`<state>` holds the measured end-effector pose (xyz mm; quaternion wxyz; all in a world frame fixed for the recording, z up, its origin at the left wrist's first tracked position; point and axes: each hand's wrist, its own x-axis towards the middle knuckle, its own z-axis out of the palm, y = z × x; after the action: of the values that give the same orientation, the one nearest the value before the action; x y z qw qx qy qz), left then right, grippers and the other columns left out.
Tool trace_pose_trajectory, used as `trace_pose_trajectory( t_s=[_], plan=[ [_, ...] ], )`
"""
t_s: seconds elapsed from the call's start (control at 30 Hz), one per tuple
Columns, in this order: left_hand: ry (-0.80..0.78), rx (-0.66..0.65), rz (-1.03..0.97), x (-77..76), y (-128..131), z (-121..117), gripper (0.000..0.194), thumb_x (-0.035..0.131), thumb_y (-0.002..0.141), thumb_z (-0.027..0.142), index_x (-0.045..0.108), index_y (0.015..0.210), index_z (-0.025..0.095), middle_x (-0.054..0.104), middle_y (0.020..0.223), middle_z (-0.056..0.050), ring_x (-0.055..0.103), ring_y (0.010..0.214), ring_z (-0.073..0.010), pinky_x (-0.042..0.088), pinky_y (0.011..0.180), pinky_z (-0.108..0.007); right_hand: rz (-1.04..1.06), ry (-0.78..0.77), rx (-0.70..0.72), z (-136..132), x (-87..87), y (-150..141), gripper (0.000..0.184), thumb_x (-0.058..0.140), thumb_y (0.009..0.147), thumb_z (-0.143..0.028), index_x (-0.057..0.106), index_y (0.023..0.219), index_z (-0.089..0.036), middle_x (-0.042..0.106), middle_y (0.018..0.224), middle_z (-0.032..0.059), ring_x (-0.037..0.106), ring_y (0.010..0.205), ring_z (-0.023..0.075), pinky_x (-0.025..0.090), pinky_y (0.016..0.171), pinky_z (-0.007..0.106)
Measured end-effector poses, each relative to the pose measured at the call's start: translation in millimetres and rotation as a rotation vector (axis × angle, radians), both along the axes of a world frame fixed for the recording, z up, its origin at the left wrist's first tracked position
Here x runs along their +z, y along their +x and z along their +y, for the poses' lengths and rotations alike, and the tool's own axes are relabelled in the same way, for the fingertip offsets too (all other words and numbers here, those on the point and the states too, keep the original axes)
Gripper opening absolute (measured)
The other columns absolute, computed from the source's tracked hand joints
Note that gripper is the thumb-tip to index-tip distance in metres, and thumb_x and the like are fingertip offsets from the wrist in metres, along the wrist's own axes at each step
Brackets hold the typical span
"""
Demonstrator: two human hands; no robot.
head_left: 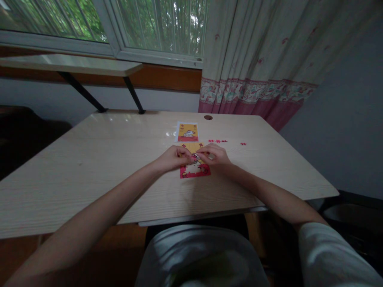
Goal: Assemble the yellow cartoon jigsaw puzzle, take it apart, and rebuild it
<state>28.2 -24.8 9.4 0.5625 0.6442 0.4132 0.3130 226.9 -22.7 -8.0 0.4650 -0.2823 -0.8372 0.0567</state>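
A partly assembled jigsaw puzzle (183, 173) in yellow and red lies on the desk, with a gap in its lower middle where the desk shows. Over its centre, my left hand (175, 157) and my right hand (216, 154) meet, thumbs and fingers pinched. Between their fingertips is a small cluster of jigsaw pieces (194, 158), pink and white; how many is hard to make out. Just beyond the puzzle lies a reference picture (188, 132) of a white animal on yellow and red. The hands cover part of the puzzle's upper area.
Loose red puzzle pieces (218, 141) lie in a short row right of the reference picture, with another red piece (243, 144) farther right. The desk (119, 159) has a cable hole (208, 117) at its back edge and a raised shelf (89, 65) at back left. A curtain (239, 59) hangs behind.
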Motion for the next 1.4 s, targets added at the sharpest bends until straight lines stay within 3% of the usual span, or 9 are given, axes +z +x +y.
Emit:
trace_pose_trajectory(
  t_s=[0.23,0.57,0.67,0.77,0.83,0.97,1.13,1.4],
  plan=[
    [0.026,0.117,-0.107,-0.9,1.3,0.8,0.014,0.073,0.060,0.026,0.066,0.063,0.014,0.066,0.065,-0.003,0.056,0.060,-0.0106,0.047,0.058,-0.024,0.000,-0.015,-0.060,-1.5,-1.0,-0.1,0.015,0.060,0.080,-0.032,0.066,0.083,-0.018,0.067,0.074,0.0050,0.059,0.067,0.0142,0.046,0.069,0.029],
    [0.013,0.070,-0.079,0.4,2.2,-1.3,0.019,0.074,0.059,0.032,0.068,0.064,0.014,0.066,0.066,-0.003,0.055,0.058,-0.0106,0.045,0.054,-0.024,-0.036,0.019,-0.103,0.2,-3.1,-1.9,0.018,0.060,0.080,-0.035,0.066,0.084,-0.019,0.067,0.074,0.0061,0.059,0.069,0.0161,0.043,0.071,0.032],
    [0.096,0.024,0.032,1.6,-2.5,1.6,0.021,0.071,0.062,0.034,0.069,0.070,0.014,0.064,0.065,-0.003,0.052,0.057,-0.0104,0.043,0.053,-0.023,-0.034,0.026,-0.103,-0.6,-1.4,-1.3,0.017,0.060,0.079,-0.034,0.066,0.082,-0.019,0.066,0.073,0.0055,0.059,0.068,0.0158,0.043,0.070,0.032],
    [0.240,0.076,0.232,4.5,-15.2,8.3,0.028,0.067,0.066,0.037,0.070,0.083,0.014,0.063,0.067,-0.003,0.052,0.060,-0.0125,0.043,0.056,-0.025,-0.033,-0.006,-0.099,-0.4,-2.4,-0.7,0.015,0.062,0.077,-0.033,0.066,0.082,-0.019,0.066,0.071,0.0045,0.059,0.069,0.0156,0.043,0.071,0.031],
    [0.384,0.153,0.372,5.2,-26.1,14.6,0.034,0.064,0.068,0.038,0.069,0.092,0.014,0.063,0.080,-0.006,0.054,0.070,-0.0163,0.045,0.064,-0.029,-0.087,-0.067,-0.058,0.0,-5.7,-1.1,0.015,0.065,0.076,-0.033,0.066,0.081,-0.019,0.066,0.071,0.0037,0.059,0.071,0.0154,0.043,0.072,0.030],
    [0.590,0.127,0.659,1.6,-40.3,23.1,0.048,0.063,0.067,0.045,0.064,0.105,0.015,0.057,0.104,-0.013,0.051,0.096,-0.0269,0.040,0.087,-0.042,-0.273,-0.215,0.054,-1.1,-13.4,-4.0,0.012,0.068,0.073,-0.030,0.067,0.080,-0.020,0.068,0.078,0.0022,0.059,0.076,0.0147,0.042,0.074,0.028],
    [0.585,0.082,0.824,-2.2,-35.9,18.5,0.059,0.059,0.067,0.052,0.057,0.115,0.019,0.049,0.112,-0.012,0.044,0.106,-0.0314,0.035,0.093,-0.047,-0.321,-0.272,0.042,-4.1,-14.5,-6.4,0.013,0.069,0.072,-0.029,0.067,0.080,-0.020,0.067,0.078,0.0023,0.059,0.079,0.0152,0.041,0.075,0.028],
    [0.565,0.027,0.898,-5.2,-33.0,18.1,0.067,0.060,0.063,0.052,0.052,0.121,0.021,0.047,0.117,-0.013,0.041,0.109,-0.0348,0.035,0.091,-0.049,-0.292,-0.248,0.017,-3.2,-14.4,-9.1,0.013,0.068,0.073,-0.031,0.068,0.081,-0.021,0.068,0.080,0.0022,0.058,0.079,0.0150,0.039,0.076,0.029]
  ],
)
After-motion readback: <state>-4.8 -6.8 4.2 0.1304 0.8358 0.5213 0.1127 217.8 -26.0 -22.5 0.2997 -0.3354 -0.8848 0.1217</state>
